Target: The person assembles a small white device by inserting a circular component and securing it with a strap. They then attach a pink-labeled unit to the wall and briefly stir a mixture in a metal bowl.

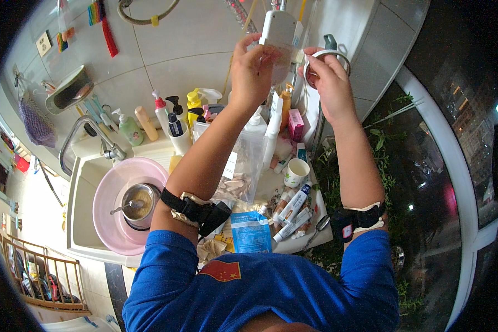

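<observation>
Right hand (331,78) grips a roll of tape (345,61), raised beside a white box (278,29) with a clear lower part. Left hand (251,69), fingers bent, is at that clear part; I cannot tell whether it grips. Below stands a paper cup (296,172).

Seeing pink basin (104,193) in white sink (84,182), metal pot (124,200) with spoon (131,205) inside basin. Also got curved faucet (114,150) near green pump bottle (129,131), paper cup (297,172) near white-and-blue tubes (294,203), blue packet (250,232), purple cloth (37,122) hanging at left.
</observation>
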Demonstrator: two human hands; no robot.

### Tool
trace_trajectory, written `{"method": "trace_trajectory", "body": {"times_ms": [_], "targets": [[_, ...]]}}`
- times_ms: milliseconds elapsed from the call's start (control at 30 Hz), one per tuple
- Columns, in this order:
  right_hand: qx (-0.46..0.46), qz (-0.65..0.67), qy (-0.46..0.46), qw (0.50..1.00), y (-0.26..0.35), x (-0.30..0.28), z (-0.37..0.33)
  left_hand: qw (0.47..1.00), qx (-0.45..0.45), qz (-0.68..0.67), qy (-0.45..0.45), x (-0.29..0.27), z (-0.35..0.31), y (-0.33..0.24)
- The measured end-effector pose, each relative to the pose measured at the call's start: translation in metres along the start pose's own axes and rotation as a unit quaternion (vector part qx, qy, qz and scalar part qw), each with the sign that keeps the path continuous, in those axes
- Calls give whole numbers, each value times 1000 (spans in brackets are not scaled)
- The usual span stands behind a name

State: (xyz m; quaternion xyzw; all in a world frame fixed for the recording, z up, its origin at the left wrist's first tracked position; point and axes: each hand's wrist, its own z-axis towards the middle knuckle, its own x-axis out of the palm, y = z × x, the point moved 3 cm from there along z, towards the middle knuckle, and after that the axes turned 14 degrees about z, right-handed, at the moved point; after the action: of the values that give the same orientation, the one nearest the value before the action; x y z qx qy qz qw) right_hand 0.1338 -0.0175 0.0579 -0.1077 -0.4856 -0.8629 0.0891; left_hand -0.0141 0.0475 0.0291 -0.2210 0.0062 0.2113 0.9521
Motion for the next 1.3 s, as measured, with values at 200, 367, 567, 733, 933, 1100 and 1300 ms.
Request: {"method": "trace_trajectory", "body": {"times_ms": [200,367,567,733,933,1100,1300], "targets": [[-37,-72,-8,997,1,2,-3,1000,-17,-20,9,0,0,-1],[-20,-55,-8,998,5,2,-6,999,-31,-29,8,-1,-1,-3],[106,67,89,988,9,-5,-4,999,-27,-28,-1,-1,0,-2],[103,25,86,991,10,-11,-2,1000,6,-23,14,1,-1,1],[-15,-284,3,959,8,-5,4,998,13,-54,34,6,-1,2],[-197,-538,-16,820,25,8,-3,997,23,-55,49,2,0,-3],[-265,-567,27,780,27,26,3,994,-50,-88,50,3,0,-11]]}}
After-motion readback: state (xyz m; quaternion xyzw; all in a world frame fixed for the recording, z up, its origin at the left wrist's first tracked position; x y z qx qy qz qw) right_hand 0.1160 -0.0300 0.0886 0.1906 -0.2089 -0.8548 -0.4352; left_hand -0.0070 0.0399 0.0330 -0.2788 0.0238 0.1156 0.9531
